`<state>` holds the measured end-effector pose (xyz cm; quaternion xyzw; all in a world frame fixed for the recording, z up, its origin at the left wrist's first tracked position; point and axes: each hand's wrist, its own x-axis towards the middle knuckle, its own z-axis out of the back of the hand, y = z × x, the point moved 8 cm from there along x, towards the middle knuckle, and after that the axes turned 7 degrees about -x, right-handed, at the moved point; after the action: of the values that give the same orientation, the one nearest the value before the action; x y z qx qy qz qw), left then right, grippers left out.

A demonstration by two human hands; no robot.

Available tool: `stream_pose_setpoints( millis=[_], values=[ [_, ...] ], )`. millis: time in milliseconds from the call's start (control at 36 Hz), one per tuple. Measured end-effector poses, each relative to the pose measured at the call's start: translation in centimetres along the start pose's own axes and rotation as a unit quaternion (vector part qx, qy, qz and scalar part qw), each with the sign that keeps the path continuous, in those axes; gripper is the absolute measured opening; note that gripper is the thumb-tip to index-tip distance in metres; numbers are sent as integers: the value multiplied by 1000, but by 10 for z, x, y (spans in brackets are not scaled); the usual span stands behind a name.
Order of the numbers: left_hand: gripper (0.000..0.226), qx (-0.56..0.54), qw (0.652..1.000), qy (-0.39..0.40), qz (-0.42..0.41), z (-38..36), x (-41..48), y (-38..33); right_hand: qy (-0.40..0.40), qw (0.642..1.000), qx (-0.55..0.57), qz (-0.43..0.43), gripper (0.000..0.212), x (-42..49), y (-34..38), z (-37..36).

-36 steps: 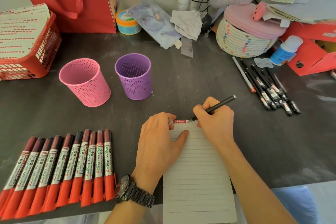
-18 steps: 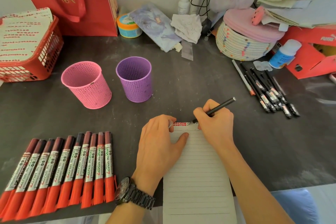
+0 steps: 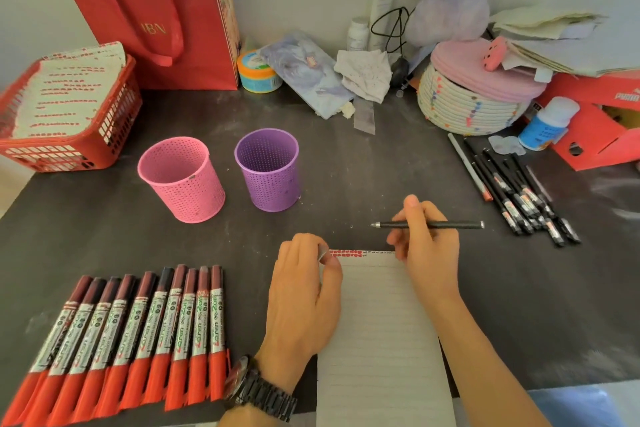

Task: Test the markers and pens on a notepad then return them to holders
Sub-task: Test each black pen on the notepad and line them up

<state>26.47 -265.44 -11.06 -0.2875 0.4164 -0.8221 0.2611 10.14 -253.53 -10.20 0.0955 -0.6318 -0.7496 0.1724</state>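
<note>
A lined notepad lies at the table's near edge, with red and dark test marks along its top margin. My right hand grips a thin black pen just above the pad's top right corner; the pen lies level, tip pointing left. My left hand rests on the pad's left edge and pinches a small grey pen cap. A pink holder and a purple holder stand beyond the pad, both seemingly empty. Several red markers lie in a row at the left, several black pens at the right.
A red basket with paper sits at the far left, a red bag behind it. A rope basket, a blue-labelled bottle and a red box crowd the back right. Clutter lines the wall.
My right hand has lifted the pen off the pad's top margin and turned it from slanted to level. My left hand has stayed on the pad.
</note>
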Motion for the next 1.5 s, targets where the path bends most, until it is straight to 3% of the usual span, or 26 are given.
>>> stream_pose_setpoints(
  millis=[111,222,361,444,583,1500],
  values=[
    [22,-49,998,-24,12,8,-1,1,66,996,62,-2,24,-1,2,-6],
    [27,-24,999,-17,21,6,4,4,79,993,82,-22,14,0,2,-6],
    [40,1,998,23,52,-2,4,9,109,990,86,-21,30,4,1,-1],
    [30,-35,996,10,81,1,4,14,111,990,87,-19,35,6,-2,3],
    [17,-37,998,7,57,3,5,9,113,990,85,-18,34,7,-5,4],
    [23,-51,998,-8,21,8,7,2,198,978,63,32,16,0,5,-9]
  ],
)
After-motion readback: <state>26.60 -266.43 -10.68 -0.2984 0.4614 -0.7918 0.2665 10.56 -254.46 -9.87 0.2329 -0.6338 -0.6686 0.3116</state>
